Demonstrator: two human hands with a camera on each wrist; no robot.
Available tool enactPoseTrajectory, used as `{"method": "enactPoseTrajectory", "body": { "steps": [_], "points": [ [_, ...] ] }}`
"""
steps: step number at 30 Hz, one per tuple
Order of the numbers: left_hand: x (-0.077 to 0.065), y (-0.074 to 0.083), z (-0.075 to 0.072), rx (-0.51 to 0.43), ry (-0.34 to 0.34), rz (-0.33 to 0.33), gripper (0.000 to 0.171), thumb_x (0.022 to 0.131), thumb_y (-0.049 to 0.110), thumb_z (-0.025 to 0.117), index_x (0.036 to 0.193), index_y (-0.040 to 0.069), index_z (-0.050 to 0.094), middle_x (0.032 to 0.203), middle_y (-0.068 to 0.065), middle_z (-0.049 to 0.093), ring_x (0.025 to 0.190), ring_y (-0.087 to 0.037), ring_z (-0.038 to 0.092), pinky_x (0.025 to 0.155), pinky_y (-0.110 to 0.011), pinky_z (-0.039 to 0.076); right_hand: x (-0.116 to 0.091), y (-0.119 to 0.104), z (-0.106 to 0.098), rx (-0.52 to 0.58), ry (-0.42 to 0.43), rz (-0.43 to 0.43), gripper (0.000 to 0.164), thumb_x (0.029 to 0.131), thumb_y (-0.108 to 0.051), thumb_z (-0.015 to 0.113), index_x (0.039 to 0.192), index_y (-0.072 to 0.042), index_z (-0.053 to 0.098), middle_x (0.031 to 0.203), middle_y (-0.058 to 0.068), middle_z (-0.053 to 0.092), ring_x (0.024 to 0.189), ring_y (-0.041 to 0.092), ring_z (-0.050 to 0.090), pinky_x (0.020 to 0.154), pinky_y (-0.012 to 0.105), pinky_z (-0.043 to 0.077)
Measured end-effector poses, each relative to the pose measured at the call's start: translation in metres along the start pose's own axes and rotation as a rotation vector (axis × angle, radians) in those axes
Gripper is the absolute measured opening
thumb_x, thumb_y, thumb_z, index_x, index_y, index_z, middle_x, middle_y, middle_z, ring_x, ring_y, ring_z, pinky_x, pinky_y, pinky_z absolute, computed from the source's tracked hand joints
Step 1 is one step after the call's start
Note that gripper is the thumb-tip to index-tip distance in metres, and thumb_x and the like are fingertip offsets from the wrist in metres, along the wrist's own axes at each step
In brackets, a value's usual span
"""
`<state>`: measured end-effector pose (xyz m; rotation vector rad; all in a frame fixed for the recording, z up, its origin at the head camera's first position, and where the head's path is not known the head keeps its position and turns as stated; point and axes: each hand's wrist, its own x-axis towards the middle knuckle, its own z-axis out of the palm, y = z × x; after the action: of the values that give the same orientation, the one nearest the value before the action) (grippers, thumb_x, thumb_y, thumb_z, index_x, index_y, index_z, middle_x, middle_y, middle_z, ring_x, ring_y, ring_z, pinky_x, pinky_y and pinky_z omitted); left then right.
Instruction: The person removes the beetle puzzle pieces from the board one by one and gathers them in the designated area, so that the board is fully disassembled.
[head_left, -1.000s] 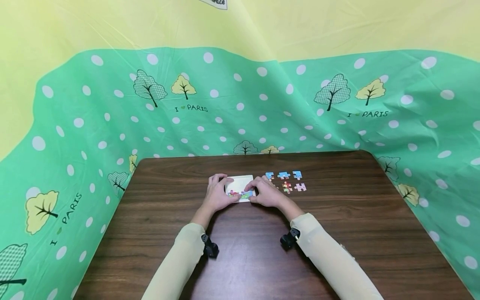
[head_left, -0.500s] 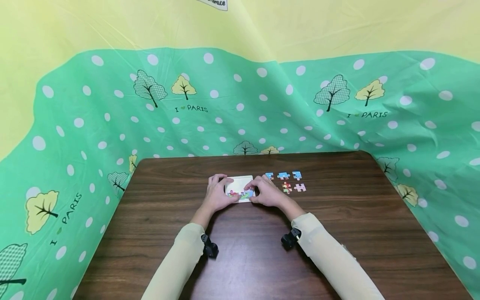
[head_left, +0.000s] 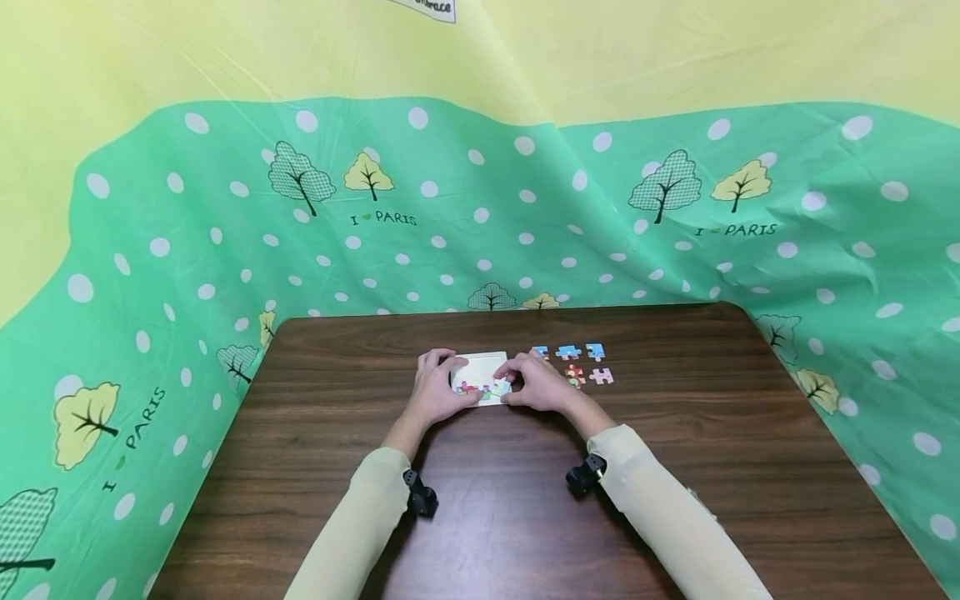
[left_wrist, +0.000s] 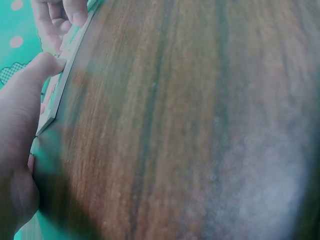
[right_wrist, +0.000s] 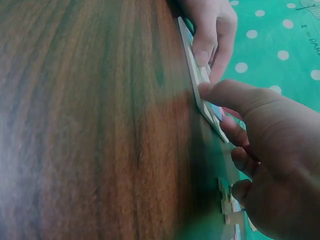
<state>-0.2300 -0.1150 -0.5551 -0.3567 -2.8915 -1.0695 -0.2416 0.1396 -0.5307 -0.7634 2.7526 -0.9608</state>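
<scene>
A white puzzle tray [head_left: 483, 367] lies on the table, its near part filled with colourful jigsaw pieces [head_left: 468, 388] and its far part bare white. My left hand [head_left: 435, 387] grips the tray's left end, thumb along the near edge and fingers bent around the far side. In the left wrist view the thumb [left_wrist: 46, 64] presses over the tray's rim. At the near right corner my right hand [head_left: 542, 387] pinches a puzzle piece [head_left: 501, 387] between thumb and fingers. The right wrist view shows a blue bit of that piece [right_wrist: 216, 111] beside the thumb; its rest is hidden.
Right of the tray lie several loose jigsaw pieces: blue ones [head_left: 567, 352] in the back row, a red-yellow piece [head_left: 575, 375] and a pink piece [head_left: 602, 376] nearer. The right hand partly covers some. A green dotted curtain [head_left: 480, 250] hangs behind the brown table [head_left: 495, 517].
The piece at the tray's near right corner now looks paler and tilted under my right fingers, which have shifted slightly. My left hand stays in place on the tray.
</scene>
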Motion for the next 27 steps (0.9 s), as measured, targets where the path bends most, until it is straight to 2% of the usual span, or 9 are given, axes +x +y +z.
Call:
{"method": "enactPoseTrajectory", "body": {
  "steps": [5, 9, 11, 13, 16, 20, 22, 25, 27],
  "points": [
    [-0.001, 0.001, -0.001, -0.001, 0.013, 0.013, 0.07, 0.08, 0.043, 0.093, 0.138, 0.009, 0.075, 0.158, -0.019, 0.056, 0.152, -0.043, 0.042, 0.128, -0.063, 0.04, 0.013, 0.032, 0.017, 0.005, 0.068, -0.026, 0.035, 0.081, -0.023, 0.098, 0.11, -0.021, 0.078, 0.089, -0.007, 0.063, 0.09, 0.014, 0.055, 0.113, 0.052, 0.044],
    [-0.001, 0.001, -0.001, -0.003, 0.011, 0.012, 0.069, 0.081, 0.043, 0.092, 0.139, 0.009, 0.075, 0.159, -0.019, 0.056, 0.153, -0.044, 0.042, 0.127, -0.063, 0.04, 0.017, 0.041, 0.022, -0.017, 0.077, -0.006, 0.034, 0.081, -0.023, 0.098, 0.108, -0.023, 0.076, 0.084, -0.009, 0.063, 0.084, 0.015, 0.055, 0.126, 0.06, 0.039],
    [-0.001, 0.001, -0.001, -0.004, 0.007, 0.01, 0.07, 0.081, 0.043, 0.092, 0.139, 0.009, 0.075, 0.159, -0.019, 0.055, 0.154, -0.044, 0.041, 0.128, -0.062, 0.04, 0.014, 0.033, 0.017, -0.006, 0.055, 0.02, 0.033, 0.084, -0.021, 0.096, 0.111, -0.021, 0.078, 0.085, -0.007, 0.065, 0.085, 0.016, 0.054, 0.132, 0.061, 0.035],
    [-0.001, 0.001, 0.0, -0.007, 0.007, 0.009, 0.069, 0.082, 0.043, 0.093, 0.14, 0.009, 0.075, 0.16, -0.019, 0.055, 0.154, -0.044, 0.041, 0.128, -0.062, 0.04, 0.008, 0.019, 0.007, 0.007, 0.022, 0.037, 0.031, 0.087, -0.018, 0.094, 0.114, -0.017, 0.079, 0.087, -0.004, 0.067, 0.088, 0.017, 0.054, 0.128, 0.06, 0.038],
    [-0.001, 0.0, 0.0, -0.006, 0.01, 0.011, 0.069, 0.082, 0.044, 0.093, 0.139, 0.01, 0.075, 0.159, -0.018, 0.055, 0.154, -0.044, 0.041, 0.128, -0.062, 0.04, 0.001, 0.01, -0.002, 0.015, 0.018, -0.013, 0.029, 0.09, -0.013, 0.089, 0.117, -0.011, 0.079, 0.088, -0.002, 0.068, 0.088, 0.018, 0.055, 0.131, 0.056, 0.037],
    [-0.001, 0.001, 0.001, -0.005, 0.016, 0.015, 0.069, 0.081, 0.044, 0.093, 0.138, 0.01, 0.075, 0.158, -0.018, 0.056, 0.153, -0.044, 0.041, 0.128, -0.062, 0.04, -0.001, 0.008, -0.007, 0.025, 0.035, -0.064, 0.025, 0.09, -0.008, 0.086, 0.114, -0.007, 0.079, 0.084, -0.002, 0.069, 0.08, 0.013, 0.059, 0.12, 0.051, 0.048],
    [-0.001, 0.001, 0.0, -0.011, 0.016, 0.015, 0.069, 0.081, 0.044, 0.093, 0.138, 0.009, 0.076, 0.158, -0.019, 0.056, 0.153, -0.044, 0.041, 0.128, -0.063, 0.04, -0.003, 0.003, -0.012, 0.032, 0.026, -0.042, 0.024, 0.09, -0.003, 0.084, 0.114, -0.006, 0.08, 0.082, -0.001, 0.071, 0.078, 0.011, 0.06, 0.105, 0.045, 0.053],
    [-0.001, 0.001, 0.0, -0.008, 0.021, 0.016, 0.069, 0.08, 0.044, 0.093, 0.137, 0.009, 0.076, 0.157, -0.019, 0.056, 0.152, -0.044, 0.042, 0.127, -0.063, 0.04, -0.004, -0.003, -0.016, 0.035, 0.007, -0.003, 0.024, 0.091, 0.0, 0.083, 0.114, -0.006, 0.082, 0.082, 0.001, 0.073, 0.079, 0.01, 0.061, 0.09, 0.035, 0.051],
    [-0.001, 0.0, 0.0, -0.006, 0.022, 0.015, 0.069, 0.08, 0.044, 0.093, 0.137, 0.009, 0.076, 0.157, -0.019, 0.056, 0.152, -0.044, 0.042, 0.127, -0.063, 0.04, -0.004, -0.003, -0.016, 0.027, -0.006, 0.004, 0.023, 0.092, 0.0, 0.083, 0.113, -0.008, 0.082, 0.085, 0.002, 0.073, 0.083, 0.012, 0.06, 0.089, 0.032, 0.049]
  ]
}}
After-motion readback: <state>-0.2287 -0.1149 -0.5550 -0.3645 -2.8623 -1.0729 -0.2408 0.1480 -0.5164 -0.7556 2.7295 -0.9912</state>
